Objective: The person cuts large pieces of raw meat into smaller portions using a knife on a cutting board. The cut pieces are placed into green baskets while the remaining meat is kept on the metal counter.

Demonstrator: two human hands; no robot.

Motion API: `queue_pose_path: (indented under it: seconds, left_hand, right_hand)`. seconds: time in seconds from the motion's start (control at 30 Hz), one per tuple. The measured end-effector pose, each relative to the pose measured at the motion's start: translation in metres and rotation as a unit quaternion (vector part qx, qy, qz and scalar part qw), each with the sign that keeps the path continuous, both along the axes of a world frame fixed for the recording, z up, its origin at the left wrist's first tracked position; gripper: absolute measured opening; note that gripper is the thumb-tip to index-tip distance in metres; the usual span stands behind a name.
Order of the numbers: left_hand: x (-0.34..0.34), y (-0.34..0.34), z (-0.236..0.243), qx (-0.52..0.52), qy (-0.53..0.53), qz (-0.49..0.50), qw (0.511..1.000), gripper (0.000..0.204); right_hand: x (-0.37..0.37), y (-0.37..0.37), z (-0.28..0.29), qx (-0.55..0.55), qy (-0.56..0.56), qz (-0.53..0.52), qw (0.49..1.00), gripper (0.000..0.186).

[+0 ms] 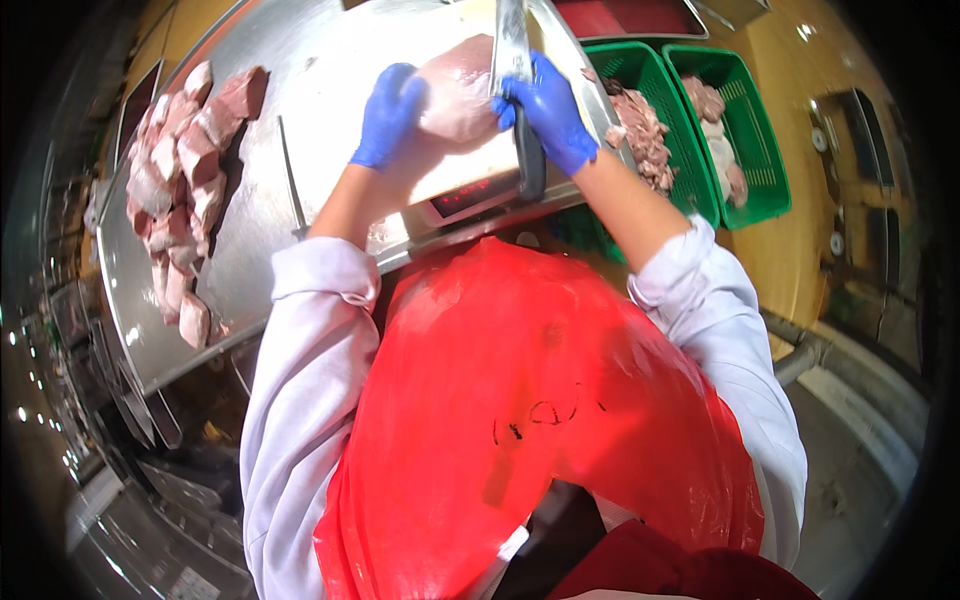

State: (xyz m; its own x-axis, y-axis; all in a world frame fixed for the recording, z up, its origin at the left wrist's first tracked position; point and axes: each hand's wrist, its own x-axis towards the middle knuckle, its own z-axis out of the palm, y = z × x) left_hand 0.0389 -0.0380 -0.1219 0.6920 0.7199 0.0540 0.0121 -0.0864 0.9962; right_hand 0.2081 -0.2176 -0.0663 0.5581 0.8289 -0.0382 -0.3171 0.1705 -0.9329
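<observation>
On the stainless-steel table (245, 245), a pale cutting board (450, 174) is set, and on it a large rounded cut of raw meat (455, 98) is placed between two blue-gloved hands. The step in hand is judged to be the positioning of this cut for cutting. The broad-bladed knife (529, 150) is gripped near the base of its blade by the closed fingers of the right hand (550, 115), the blade being pointed away from the body along the cut's right side. The left side is met by the left hand (388, 118); whether its fingers are curled beneath cannot be told. For the next move, a steady hold on the meat and a fuller grasp of the handle seem to be called for

Around this, the table's left side is taken up by a long pile of meat chunks (175, 190). At the right, two green crates (766, 150) are stood side by side, and rightward reach may be limited by them; small trimmings (640, 130) are held in the nearer one. Beside the left forearm a slim rod (290, 172) is laid, and a small red-lit display (470, 195) is seen at the near edge
</observation>
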Motion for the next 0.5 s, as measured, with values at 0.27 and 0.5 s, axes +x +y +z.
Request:
queue_pose_path:
  seconds: [0.27,0.5]
  left_hand:
    - [-0.023,-0.111,0.042,0.257,0.085,0.011,0.963,0.029]
    - [-0.005,-0.089,0.052,0.234,0.201,0.184,0.933,0.037]
  right_hand:
    - [0.101,0.079,0.046,-0.079,-0.140,0.223,0.961,0.012]
    - [0.065,0.048,0.032,-0.042,-0.209,0.105,0.971,0.048]
